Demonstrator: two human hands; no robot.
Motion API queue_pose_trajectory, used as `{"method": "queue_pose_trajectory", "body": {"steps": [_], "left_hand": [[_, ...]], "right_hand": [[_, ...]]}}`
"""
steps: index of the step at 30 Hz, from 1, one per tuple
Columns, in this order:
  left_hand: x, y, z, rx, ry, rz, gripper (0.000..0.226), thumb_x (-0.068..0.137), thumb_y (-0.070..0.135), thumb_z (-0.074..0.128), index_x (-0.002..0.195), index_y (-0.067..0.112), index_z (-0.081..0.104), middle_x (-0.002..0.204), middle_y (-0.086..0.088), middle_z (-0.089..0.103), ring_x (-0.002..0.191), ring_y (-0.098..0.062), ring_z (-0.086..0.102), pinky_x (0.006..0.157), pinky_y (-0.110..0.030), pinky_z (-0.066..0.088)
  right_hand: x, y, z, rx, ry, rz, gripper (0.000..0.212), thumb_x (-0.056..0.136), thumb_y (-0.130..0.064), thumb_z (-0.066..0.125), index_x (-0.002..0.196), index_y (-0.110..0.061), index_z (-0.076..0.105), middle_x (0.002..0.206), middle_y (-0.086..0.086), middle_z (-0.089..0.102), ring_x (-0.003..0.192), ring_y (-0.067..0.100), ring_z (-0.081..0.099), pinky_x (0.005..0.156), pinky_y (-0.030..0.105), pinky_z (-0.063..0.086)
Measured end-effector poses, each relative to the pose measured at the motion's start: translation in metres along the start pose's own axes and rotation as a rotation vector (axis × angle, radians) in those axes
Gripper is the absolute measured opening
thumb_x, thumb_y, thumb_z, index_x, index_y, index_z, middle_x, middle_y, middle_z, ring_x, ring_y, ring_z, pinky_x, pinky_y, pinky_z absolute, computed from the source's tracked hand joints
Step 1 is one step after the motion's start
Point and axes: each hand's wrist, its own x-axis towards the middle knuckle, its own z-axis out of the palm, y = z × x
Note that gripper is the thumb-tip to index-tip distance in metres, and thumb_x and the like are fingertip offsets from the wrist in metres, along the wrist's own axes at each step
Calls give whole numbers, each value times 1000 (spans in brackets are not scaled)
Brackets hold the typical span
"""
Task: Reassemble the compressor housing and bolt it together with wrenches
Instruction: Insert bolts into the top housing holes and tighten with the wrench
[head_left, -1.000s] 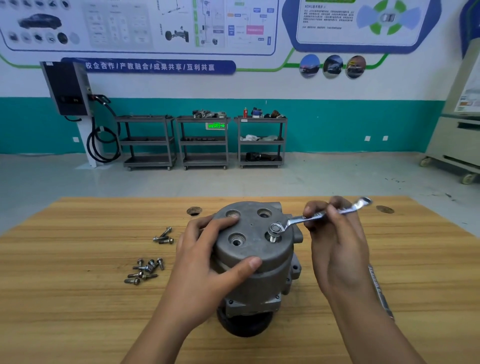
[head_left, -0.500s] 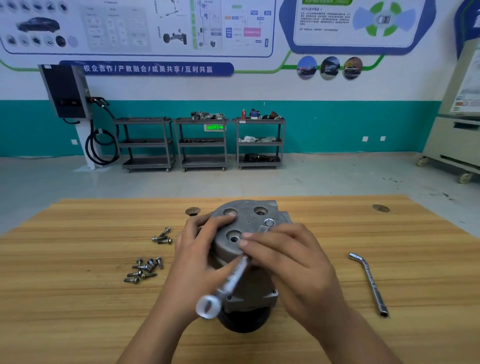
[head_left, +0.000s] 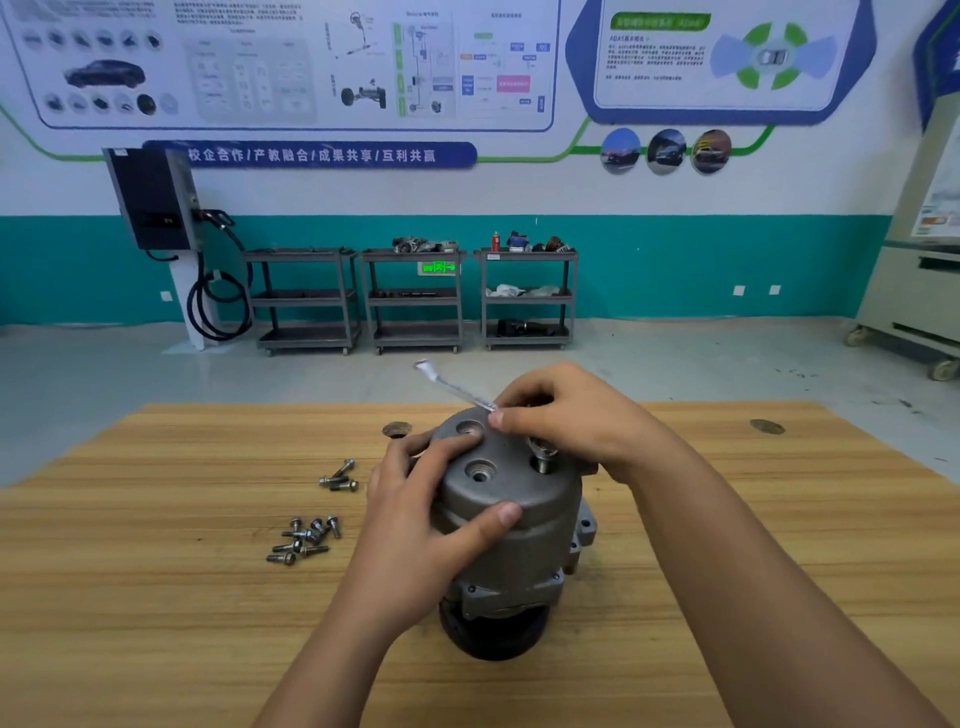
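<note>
Grip of left hand (head_left: 415, 525) on compressor housing (head_left: 519, 519): fingers (head_left: 410, 452) curled over its top left edge, thumb pressed on the near wall. Pinch of right hand (head_left: 571, 421) on wrench (head_left: 454, 387) just above the housing's far rim, fingertips (head_left: 496, 418) closed tight on the shank, free end blurred, slanting up and left. 1 bolt (head_left: 543, 457) upright in the right-hand hole of the housing top, close under the right hand. Housing itself on end on wooden table (head_left: 156, 597), dark pulley (head_left: 493, 634) downward. Loose bolts (head_left: 306, 540) in 2 clusters left of the housing. 3 shelf carts (head_left: 415, 301) far behind the housing, assorted parts on their shelves.
</note>
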Motion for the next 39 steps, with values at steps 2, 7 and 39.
{"method": "queue_pose_trajectory", "body": {"steps": [2,7,39], "left_hand": [[0,0,0,-4,-3,-3,64,55,79,55,115,61,44,125,19,34,126,-12,36,104,-42,39],[-1,1,1,-5,10,-11,65,55,79,56,116,59,46,124,21,34,125,-10,37,103,-41,41],[1,0,21,-205,268,-25,44,54,75,52,94,56,54,121,20,27,103,28,32,77,1,32]], "right_hand": [[2,10,-1,9,54,81,12,84,-31,62,82,-19,66,72,-5,55,59,12,49,44,21,33],[-8,32,12,468,297,151,10,81,-26,66,88,-22,61,91,-3,65,80,13,60,60,25,44],[-8,22,17,-67,523,14,32,77,-31,64,56,-19,42,58,-3,47,68,19,49,64,33,39]]}}
